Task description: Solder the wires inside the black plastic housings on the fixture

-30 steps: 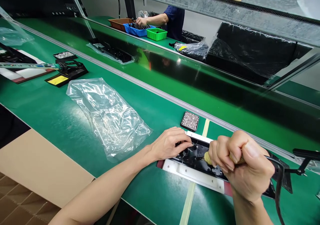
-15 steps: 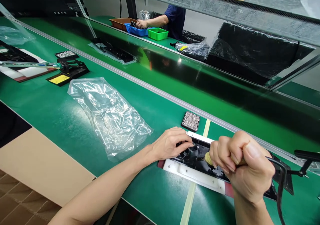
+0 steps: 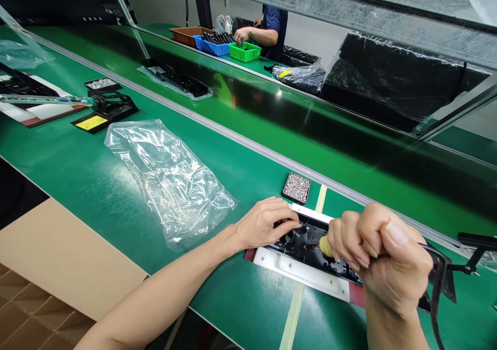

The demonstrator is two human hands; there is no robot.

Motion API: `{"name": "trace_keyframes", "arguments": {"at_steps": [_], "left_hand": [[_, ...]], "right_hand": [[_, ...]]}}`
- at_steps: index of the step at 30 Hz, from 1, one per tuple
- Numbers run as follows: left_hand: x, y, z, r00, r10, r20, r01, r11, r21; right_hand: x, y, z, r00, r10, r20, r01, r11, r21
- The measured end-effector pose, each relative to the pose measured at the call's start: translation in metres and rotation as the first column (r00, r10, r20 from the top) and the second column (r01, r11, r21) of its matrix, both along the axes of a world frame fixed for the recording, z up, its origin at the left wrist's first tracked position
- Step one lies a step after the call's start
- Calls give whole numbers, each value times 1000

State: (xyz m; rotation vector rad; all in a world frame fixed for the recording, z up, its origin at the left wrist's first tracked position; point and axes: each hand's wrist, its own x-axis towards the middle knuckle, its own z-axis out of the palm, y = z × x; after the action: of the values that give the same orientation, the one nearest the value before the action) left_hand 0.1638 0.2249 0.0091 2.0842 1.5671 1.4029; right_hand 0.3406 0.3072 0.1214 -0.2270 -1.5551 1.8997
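Observation:
My right hand [image 3: 382, 254] is wrapped round a corded soldering iron with a yellowish collar [image 3: 325, 246]. Its tip end points left and down at a black plastic panel [image 3: 306, 257]; most of the handle is hidden in my fist. The panel lies in a white fixture [image 3: 310, 276] with dark red ends. On the panel's left part rests my left hand [image 3: 268, 221], its thumb and fingertips drawn together; whatever is between them is too small to make out. Just behind the fixture stands a small black tray [image 3: 296, 188] full of tiny metal pieces.
A clear plastic bag [image 3: 171, 184] lies left of my forearm. Farther left are an iron stand with a yellow sponge [image 3: 91, 122] and another metal-piece tray [image 3: 103, 84]. A metal rail [image 3: 233, 130] borders the green bench. Across it, a co-worker's hand [image 3: 243, 34] reaches into a green bin [image 3: 245, 53].
My right hand has shifted slightly right with the soldering iron. My left hand stays in place. The co-worker's hand has moved from the blue bin to the green one.

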Motion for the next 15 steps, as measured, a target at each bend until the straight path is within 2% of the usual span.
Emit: {"name": "trace_keyframes", "arguments": {"at_steps": [7, 15], "left_hand": [[1, -1, 0, 1000, -1, -4, 1, 1000, 7], [2, 1, 1, 1000, -6, 2, 6, 1000, 13]], "right_hand": [[-5, -8, -1, 993, -120, -9, 119, 991, -53], [-8, -12, 0, 987, -161, -4, 160, 984, -82]]}}
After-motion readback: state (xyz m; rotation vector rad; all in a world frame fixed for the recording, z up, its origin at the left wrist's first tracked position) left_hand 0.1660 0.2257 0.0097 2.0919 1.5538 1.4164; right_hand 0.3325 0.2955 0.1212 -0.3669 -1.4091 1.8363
